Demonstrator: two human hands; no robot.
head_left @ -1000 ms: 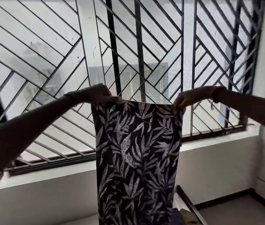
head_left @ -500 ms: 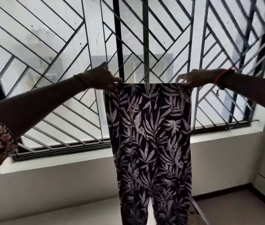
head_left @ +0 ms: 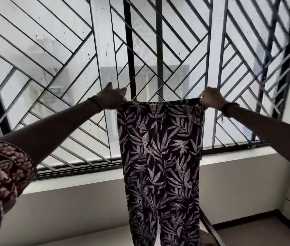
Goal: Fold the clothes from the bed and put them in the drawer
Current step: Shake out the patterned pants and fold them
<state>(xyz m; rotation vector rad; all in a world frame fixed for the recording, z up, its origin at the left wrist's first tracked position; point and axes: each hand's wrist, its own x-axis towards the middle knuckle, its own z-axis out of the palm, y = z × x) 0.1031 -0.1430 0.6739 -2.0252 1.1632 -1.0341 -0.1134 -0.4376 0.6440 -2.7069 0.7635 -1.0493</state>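
A pair of dark trousers with a pale leaf print (head_left: pixel 160 160) hangs full length in front of me, its two legs splitting near the bottom edge of the view. My left hand (head_left: pixel 111 99) grips the left end of the waistband. My right hand (head_left: pixel 210 99), with a red band at the wrist, grips the right end. The waistband is stretched flat between them at window height. Bed and drawer are out of sight.
A large window with a diagonal metal grille (head_left: pixel 158 50) fills the wall ahead, above a white sill (head_left: pixel 87 180). A dark frame edge (head_left: pixel 210 228) shows at the lower right, beside brown floor (head_left: pixel 256 233). A white wall stands at the right.
Both hands have kept their hold on the waistband and lifted the trousers higher. More of the legs and their split now show as the view tilted.
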